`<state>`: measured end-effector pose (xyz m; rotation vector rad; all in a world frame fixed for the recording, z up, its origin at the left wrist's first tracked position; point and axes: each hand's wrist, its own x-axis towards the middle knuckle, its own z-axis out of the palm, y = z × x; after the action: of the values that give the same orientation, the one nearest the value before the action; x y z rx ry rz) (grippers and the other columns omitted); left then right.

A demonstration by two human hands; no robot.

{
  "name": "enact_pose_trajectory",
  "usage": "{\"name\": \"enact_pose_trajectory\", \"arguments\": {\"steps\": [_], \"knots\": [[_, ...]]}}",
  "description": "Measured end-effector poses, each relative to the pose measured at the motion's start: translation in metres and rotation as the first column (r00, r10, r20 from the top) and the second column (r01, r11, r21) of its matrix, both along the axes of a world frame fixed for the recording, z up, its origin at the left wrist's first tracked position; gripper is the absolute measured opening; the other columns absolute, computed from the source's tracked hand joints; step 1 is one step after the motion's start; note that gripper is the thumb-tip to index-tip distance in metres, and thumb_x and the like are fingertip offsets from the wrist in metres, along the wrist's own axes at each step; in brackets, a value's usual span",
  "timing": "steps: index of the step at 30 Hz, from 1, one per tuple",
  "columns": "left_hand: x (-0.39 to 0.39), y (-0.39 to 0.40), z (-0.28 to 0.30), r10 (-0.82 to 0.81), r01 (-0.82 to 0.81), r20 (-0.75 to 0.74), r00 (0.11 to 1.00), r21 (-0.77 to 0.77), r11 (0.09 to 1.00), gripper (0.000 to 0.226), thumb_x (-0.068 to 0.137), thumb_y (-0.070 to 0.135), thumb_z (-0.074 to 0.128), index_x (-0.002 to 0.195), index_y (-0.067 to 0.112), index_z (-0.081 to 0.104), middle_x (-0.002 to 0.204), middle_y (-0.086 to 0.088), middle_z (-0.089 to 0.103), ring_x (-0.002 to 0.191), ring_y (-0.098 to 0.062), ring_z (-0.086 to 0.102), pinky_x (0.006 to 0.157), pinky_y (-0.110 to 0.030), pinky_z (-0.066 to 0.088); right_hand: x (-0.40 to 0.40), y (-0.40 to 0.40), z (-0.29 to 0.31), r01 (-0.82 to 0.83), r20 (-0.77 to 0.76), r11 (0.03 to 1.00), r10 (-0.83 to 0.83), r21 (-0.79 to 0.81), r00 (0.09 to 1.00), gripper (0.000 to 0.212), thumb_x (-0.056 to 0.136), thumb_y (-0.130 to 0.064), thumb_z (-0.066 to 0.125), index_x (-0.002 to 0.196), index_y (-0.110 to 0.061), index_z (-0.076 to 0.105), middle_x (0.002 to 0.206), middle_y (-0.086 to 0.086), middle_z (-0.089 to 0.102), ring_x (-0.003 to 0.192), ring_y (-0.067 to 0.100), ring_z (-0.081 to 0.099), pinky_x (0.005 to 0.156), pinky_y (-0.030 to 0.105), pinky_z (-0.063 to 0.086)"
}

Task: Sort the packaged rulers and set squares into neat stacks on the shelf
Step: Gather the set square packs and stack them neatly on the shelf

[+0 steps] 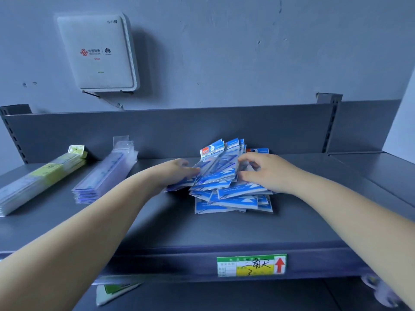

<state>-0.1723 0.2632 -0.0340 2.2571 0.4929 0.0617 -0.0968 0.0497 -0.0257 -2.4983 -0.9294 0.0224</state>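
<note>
Nearest, a green and yellow label (251, 265) with a red arrow sits on the front lip of the grey shelf (157, 225). Further in, a loose, fanned pile of blue set-square packs (226, 187) lies mid-shelf. The left hand (173, 172) grips the pile's left edge, fingers curled under the top packs; the right hand (265, 170) pinches the top packs from the right. To the left lie a stack of clear ruler packs (105, 173) and a yellow-labelled stack (42, 178). A white router (96, 52) hangs on the wall behind.
</note>
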Motion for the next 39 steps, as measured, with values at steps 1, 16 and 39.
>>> {"name": "enact_pose_trajectory", "arguments": {"steps": [1, 16, 39], "knots": [[0.001, -0.005, 0.001, -0.035, 0.037, 0.033, 0.999, -0.077, 0.996, 0.017, 0.093, 0.030, 0.054, 0.092, 0.013, 0.052, 0.072, -0.007, 0.049, 0.056, -0.016, 0.041, 0.054, -0.026, 0.029, 0.000, 0.000, 0.000, 0.006, -0.015, 1.000, -0.006, 0.012, 1.000, 0.040, 0.085, -0.043, 0.057, 0.122, -0.032, 0.052, 0.101, -0.004, 0.061, 0.092, 0.015, 0.055, 0.078, 0.027, 0.041], [0.018, -0.029, 0.007, 0.092, -0.076, 0.038, 0.995, -0.316, 0.946, 0.025, 0.079, 0.032, 0.072, 0.086, 0.011, 0.059, 0.063, -0.002, 0.060, 0.048, -0.014, 0.054, 0.051, -0.018, 0.040, -0.002, 0.004, 0.008, 0.170, -0.337, 0.969, -0.103, 0.177, 0.936, 0.038, 0.087, -0.044, 0.056, 0.082, -0.006, 0.055, 0.081, 0.008, 0.051, 0.082, 0.020, 0.048, 0.074, 0.031, 0.034], [0.015, -0.037, 0.024, 0.116, -0.094, 0.024, 0.993, -0.437, 0.895, 0.008, 0.086, -0.006, 0.053, 0.086, 0.001, 0.051, 0.087, -0.014, 0.054, 0.072, -0.023, 0.053, 0.057, -0.024, 0.047, -0.003, 0.003, 0.001, 0.233, -0.408, 0.906, -0.075, 0.352, 0.910, 0.054, 0.085, -0.025, 0.061, 0.127, 0.006, 0.047, 0.109, 0.030, 0.058, 0.076, 0.024, 0.043, 0.070, 0.029, 0.041]]}}
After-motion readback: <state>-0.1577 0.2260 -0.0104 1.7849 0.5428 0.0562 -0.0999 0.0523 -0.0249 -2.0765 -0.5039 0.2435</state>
